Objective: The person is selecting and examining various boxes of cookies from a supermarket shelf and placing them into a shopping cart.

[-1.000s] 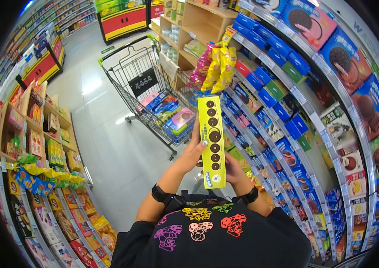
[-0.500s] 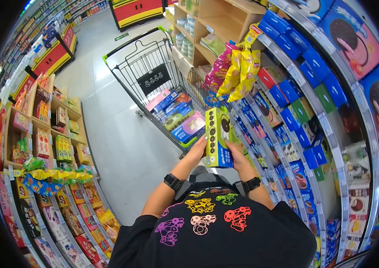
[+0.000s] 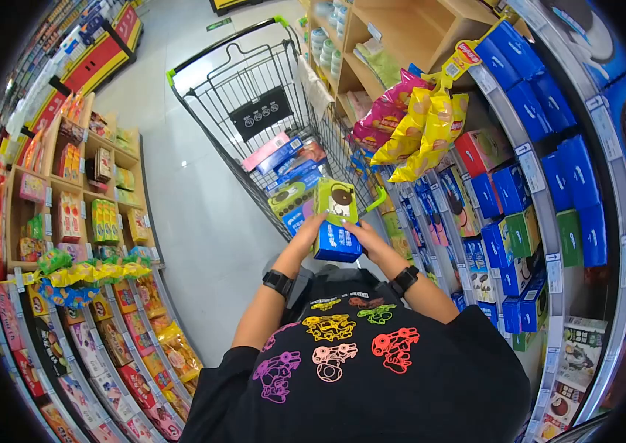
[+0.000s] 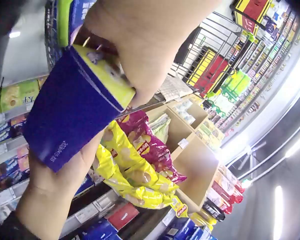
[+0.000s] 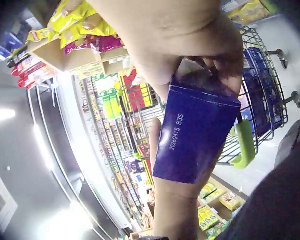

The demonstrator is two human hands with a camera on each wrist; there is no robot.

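A green and blue cookie box (image 3: 336, 203) with a dark sandwich cookie on its front is held between both hands in the head view. My left hand (image 3: 308, 230) grips its left side and my right hand (image 3: 369, 241) its right side, thumbs on the front face. The left wrist view shows the dark blue end of the box (image 4: 72, 110) between the hands. From the right wrist, a printed code shows on the other blue end (image 5: 195, 135). Just beyond the box stands a shopping cart (image 3: 213, 122) with several cookie boxes (image 3: 283, 193) inside.
Shelves with blue cookie boxes (image 3: 514, 188) rise close on the right. Yellow chip bags (image 3: 431, 136) hang from the shelf end beside the cart. Wooden shelving (image 3: 394, 44) stands behind them. A snack rack (image 3: 80, 199) lines the left side, with grey floor (image 3: 195, 214) between.
The box has turned from its narrow side with a row of cookies to its broad front face. The cart and the hanging chip bags appear nearer.
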